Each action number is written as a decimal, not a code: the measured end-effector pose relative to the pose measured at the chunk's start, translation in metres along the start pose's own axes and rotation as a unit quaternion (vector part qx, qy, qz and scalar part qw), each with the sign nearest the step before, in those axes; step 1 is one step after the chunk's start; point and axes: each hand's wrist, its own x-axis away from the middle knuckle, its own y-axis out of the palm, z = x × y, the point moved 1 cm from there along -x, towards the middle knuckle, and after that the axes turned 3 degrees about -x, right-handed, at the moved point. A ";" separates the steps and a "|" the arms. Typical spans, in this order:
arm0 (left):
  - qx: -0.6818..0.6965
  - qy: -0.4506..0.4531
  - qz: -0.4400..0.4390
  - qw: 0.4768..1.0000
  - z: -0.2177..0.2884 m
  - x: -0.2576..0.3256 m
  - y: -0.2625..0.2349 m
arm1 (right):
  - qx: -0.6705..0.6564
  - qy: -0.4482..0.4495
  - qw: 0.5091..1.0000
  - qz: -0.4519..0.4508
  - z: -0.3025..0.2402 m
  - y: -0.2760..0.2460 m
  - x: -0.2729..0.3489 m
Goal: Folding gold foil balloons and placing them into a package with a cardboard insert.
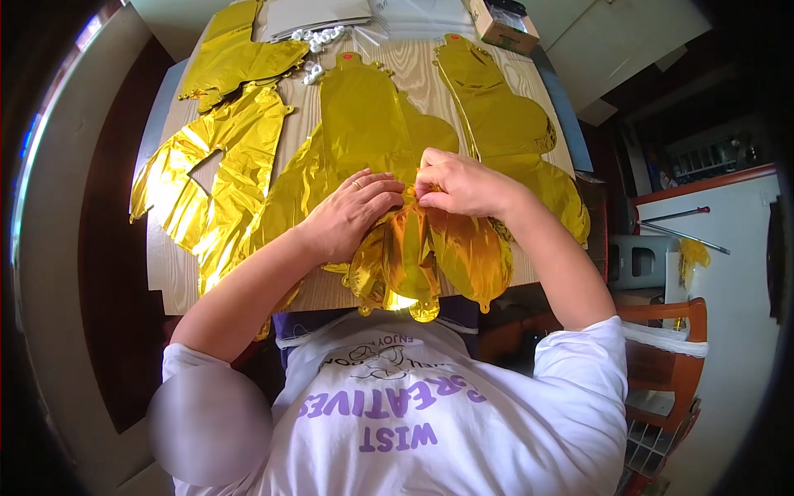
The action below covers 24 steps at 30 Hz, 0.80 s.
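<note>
A flat, uninflated gold foil balloon [430, 256] lies bunched at the near edge of the wooden table [169, 273], its lower lobes hanging over the edge. My left hand [351, 213], a ring on one finger, presses down on the balloon's upper left part with its fingers curled onto the foil. Just to the right, my right hand [459, 183] pinches the foil at the top of the same balloon. The fingertips of both hands meet near the balloon's middle fold.
Several more flat gold foil balloons cover the table: a crinkled one at left [219, 165], one in the middle [364, 116], one at right [496, 107]. White plastic pieces [318, 37] and a cardboard box [500, 25] sit at the far edge. An orange wooden chair [670, 364] stands to my right.
</note>
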 end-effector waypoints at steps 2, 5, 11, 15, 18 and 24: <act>0.005 0.000 0.001 1.000 0.000 0.000 -0.001 | 0.000 0.003 1.000 0.016 -0.001 0.002 0.001; 0.005 0.001 0.006 1.000 0.002 -0.001 -0.003 | 0.007 0.006 0.999 0.043 -0.001 0.009 0.005; -0.009 0.009 0.020 1.000 0.001 -0.001 -0.002 | 0.002 0.009 0.997 0.083 0.000 0.017 0.008; -0.007 0.010 0.022 1.000 0.000 -0.001 0.001 | 0.044 -0.025 0.987 0.153 0.002 0.026 0.014; -0.008 0.009 0.020 1.000 0.000 -0.003 0.001 | 0.083 -0.066 0.964 0.245 -0.007 0.033 0.033; -0.022 0.008 -0.013 1.000 0.001 -0.001 -0.001 | 0.132 -0.019 0.951 0.279 -0.048 0.070 0.086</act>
